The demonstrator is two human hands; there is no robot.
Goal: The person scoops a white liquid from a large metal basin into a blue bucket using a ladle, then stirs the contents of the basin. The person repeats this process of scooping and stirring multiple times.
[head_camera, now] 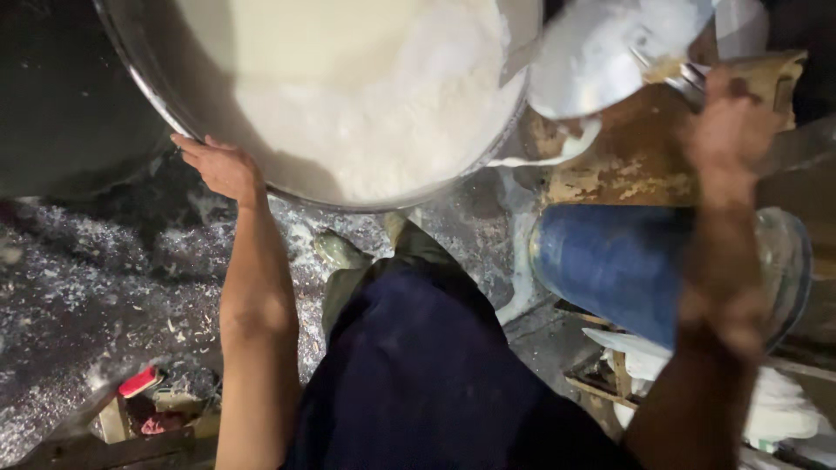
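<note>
Nearest the camera is the person's dark blue lap (pixel 418 383), seen from above, with both bare arms reaching forward. The left hand (pixel 222 167) presses flat against the lower left rim of a big metal basin (pixel 157 96), apparently steadying it; fingers are spread, not clenched. The basin holds white flour (pixel 383 104) heaped toward its near right side. The right hand (pixel 730 130), blurred, grips the handle of a metal scoop (pixel 601 52) coated in flour, held just over the basin's right rim. A blue drum (pixel 618 270) lies under the right forearm. The floor (pixel 96 287) at left is dusted white and offers open room; the right side is crowded with the drum and wooden boards (pixel 627 170).
</note>
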